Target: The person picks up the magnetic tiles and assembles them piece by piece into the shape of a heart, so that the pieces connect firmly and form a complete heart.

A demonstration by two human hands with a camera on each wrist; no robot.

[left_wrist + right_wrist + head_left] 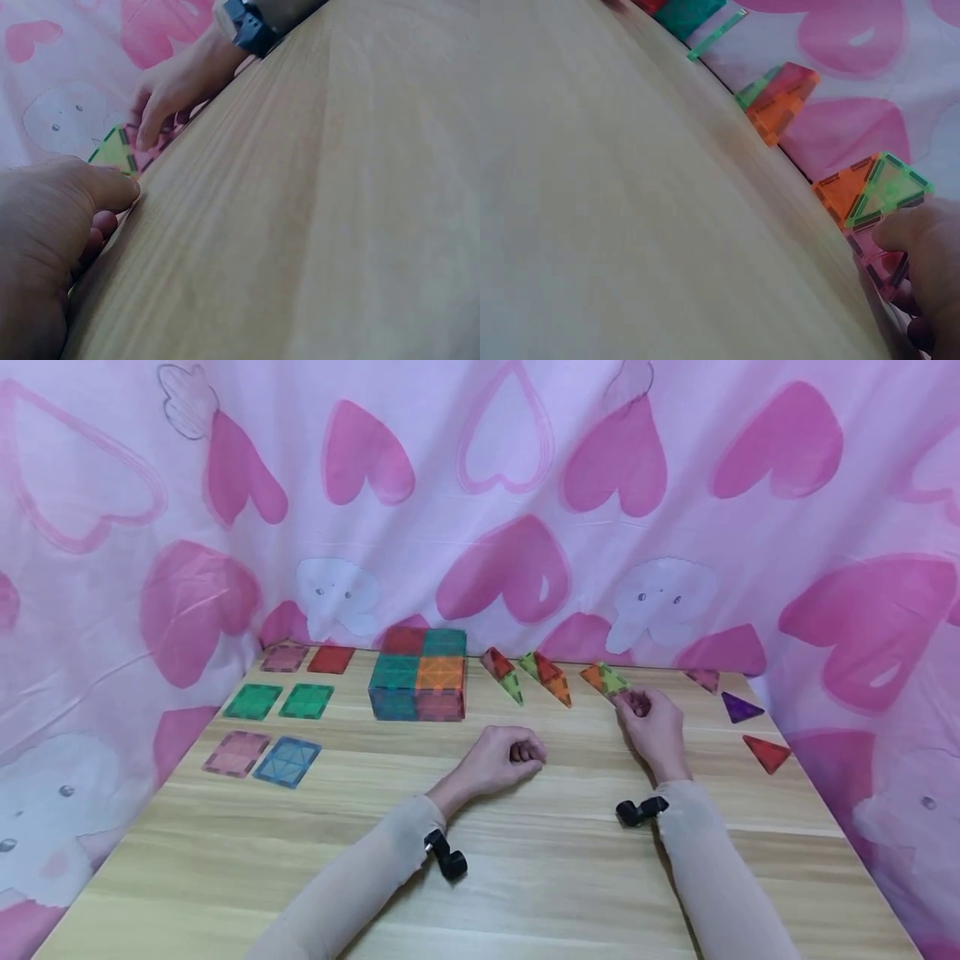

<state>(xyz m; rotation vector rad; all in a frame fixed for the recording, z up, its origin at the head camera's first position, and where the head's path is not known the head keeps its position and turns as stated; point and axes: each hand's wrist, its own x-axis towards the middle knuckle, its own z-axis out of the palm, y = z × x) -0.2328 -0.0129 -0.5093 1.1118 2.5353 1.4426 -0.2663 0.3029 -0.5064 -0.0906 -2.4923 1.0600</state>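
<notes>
My right hand [651,727] pinches a pink triangular magnetic tile [868,244] at the back right of the table. That tile meets the lower edge of a joined orange triangle [847,187] and light-green triangle [891,186], which stand up in the right wrist view. In the head view the right fingers cover most of the pink tile. My left hand [498,760] rests loosely curled on the table near the middle, holding nothing. The left wrist view shows the left hand [52,225] close, with the right hand [176,94] beyond it.
A box of coloured square tiles [418,681] stands at the back. Two triangle groups, one red and green [501,673], one green, red and orange [547,677], stand right of it. Loose squares [253,702] lie left; a purple triangle [741,707] and red triangle [767,752] lie right.
</notes>
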